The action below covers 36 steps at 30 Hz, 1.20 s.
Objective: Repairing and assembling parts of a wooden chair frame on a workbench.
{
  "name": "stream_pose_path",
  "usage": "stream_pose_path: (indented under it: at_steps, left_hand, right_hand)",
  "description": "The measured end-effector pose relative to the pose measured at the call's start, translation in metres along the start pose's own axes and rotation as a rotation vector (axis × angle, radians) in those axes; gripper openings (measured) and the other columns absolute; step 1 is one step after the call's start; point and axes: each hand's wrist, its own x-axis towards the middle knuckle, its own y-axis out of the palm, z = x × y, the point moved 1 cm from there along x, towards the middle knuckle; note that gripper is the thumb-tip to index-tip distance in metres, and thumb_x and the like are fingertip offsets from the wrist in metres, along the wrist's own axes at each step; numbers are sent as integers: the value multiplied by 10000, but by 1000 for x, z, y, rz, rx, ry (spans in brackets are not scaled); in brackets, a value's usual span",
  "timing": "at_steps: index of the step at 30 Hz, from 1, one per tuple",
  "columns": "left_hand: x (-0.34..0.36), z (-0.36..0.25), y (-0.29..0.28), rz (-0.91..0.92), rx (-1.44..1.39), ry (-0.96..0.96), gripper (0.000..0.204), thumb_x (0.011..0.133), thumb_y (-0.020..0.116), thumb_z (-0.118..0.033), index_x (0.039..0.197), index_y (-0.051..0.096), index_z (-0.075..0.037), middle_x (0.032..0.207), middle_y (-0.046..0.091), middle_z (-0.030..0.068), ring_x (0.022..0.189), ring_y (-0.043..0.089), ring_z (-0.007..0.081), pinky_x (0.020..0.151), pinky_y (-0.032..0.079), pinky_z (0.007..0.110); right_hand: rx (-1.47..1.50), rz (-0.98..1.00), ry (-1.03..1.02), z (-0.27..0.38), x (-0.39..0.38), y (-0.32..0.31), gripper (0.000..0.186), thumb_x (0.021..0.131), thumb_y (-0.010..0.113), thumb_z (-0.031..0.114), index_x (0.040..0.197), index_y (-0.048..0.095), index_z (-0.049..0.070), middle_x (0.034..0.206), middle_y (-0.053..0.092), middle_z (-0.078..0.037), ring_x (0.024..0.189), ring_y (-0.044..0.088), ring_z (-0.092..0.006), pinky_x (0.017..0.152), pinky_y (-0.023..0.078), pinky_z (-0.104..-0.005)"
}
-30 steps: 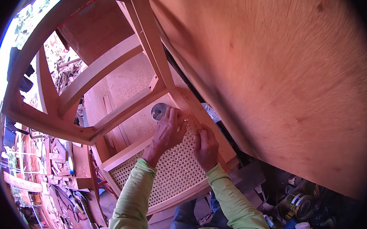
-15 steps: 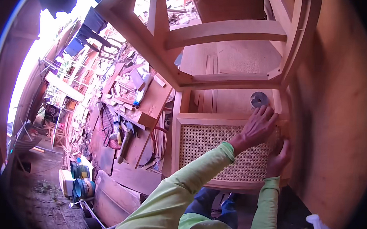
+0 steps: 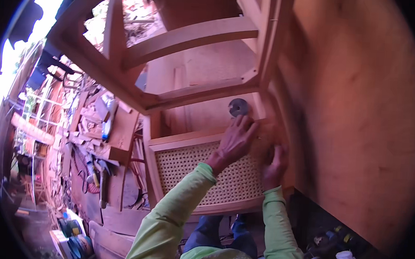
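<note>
My left hand [image 3: 233, 143] has bent fingers on the upper rail near the right corner of the wooden seat frame [image 3: 181, 143], which holds a woven cane panel [image 3: 186, 173]. Just beyond those fingertips lies a grey metal disc [image 3: 238, 107] with a central hole. My right hand [image 3: 275, 167] is curled at the frame's right side, slightly blurred; what its fingers hold is hidden. Above both hands stands a bare wooden chair frame [image 3: 191, 35] with a curved crossbar and screw holes at the corner.
A large plywood sheet [image 3: 354, 113] walls off the right side. At left, offcuts [image 3: 93, 123] and hand tools [image 3: 94, 180] lie on boards. Buckets [image 3: 77, 244] stand at lower left, dark jars and containers [image 3: 323, 250] at lower right. Bright daylight enters along the left.
My view has swung, shifting the chair and bench rightward, then partly back left. Both hands remain at the same corner of the caned frame, with small finger movements.
</note>
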Motion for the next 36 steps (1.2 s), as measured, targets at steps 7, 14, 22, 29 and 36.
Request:
stream_pose_path:
  at_steps: [7, 14, 22, 29, 36]
  left_hand:
    - [44, -26, -19, 8, -44, 86, 348, 852, 697, 21, 1180, 689, -98, 1112, 617, 151, 1076, 608, 391, 900, 526, 486]
    - [12, -12, -19, 155, 23, 51, 410, 848, 677, -2, 1249, 685, -90, 1124, 634, 145, 1066, 611, 376, 909, 550, 499]
    - [2, 0, 5, 97, -3, 91, 410, 832, 678, -2, 1231, 712, -89, 1144, 626, 115, 1088, 621, 346, 882, 574, 460]
    - [-2, -1, 9, 61, 7, 80, 378, 828, 688, -5, 1199, 725, -71, 1134, 606, 122, 1103, 623, 351, 887, 572, 452]
    - [0, -2, 8, 65, 8, 72, 351, 835, 708, -14, 1181, 704, -70, 1123, 597, 131, 1090, 622, 361, 876, 565, 464]
  right_hand:
    - [20, -87, -15, 5, 9, -8, 291, 1035, 631, 73, 1308, 648, -26, 1250, 647, -258, 1138, 675, -463, 947, 590, -507]
    - [27, -36, 41, 5, 6, -11, 323, 1015, 641, 58, 1323, 638, -40, 1293, 635, -270, 1177, 671, -467, 975, 585, -504]
    - [38, -27, 34, 5, 3, -9, 438, 907, 689, -9, 1340, 627, -32, 1318, 617, -287, 1190, 657, -492, 991, 575, -514]
    - [24, -42, 41, 5, 6, -8, 310, 992, 672, 21, 1298, 644, -19, 1268, 631, -253, 1151, 677, -466, 964, 581, -497]
    - [6, -48, 32, 5, 6, -10, 292, 985, 684, 15, 1272, 646, -18, 1259, 634, -252, 1133, 683, -466, 948, 588, -499]
